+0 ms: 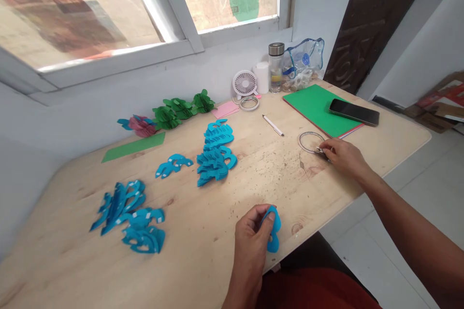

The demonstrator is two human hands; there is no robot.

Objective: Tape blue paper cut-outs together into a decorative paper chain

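Note:
My left hand (pixel 253 236), near the table's front edge, pinches a blue paper cutout (pixel 274 231) with rounded lobes between thumb and fingers. Over to the right, my right hand (pixel 342 154) has its fingertips closed on the near edge of a thin tape roll (pixel 307 134), which lies on the wood. Any tape between those fingertips is too small to make out. Stacked blue cutouts (pixel 213 161) lie ahead of my left hand. Further left are a loose blue cutout with white tabs (pixel 174 164) and a pile of blue cutouts (pixel 143 236), some with white tabs too.
Green paper sheets (pixel 308 106) carry a phone (pixel 355 112) at the right. A white pen (pixel 273 125) lies mid-table. Along the wall stand a small fan (pixel 245 84), a glass bottle (pixel 276 70), green paper flowers (pixel 181 108) and a pink one (pixel 142 126). A second tape roll (pixel 249 103) lies before the fan.

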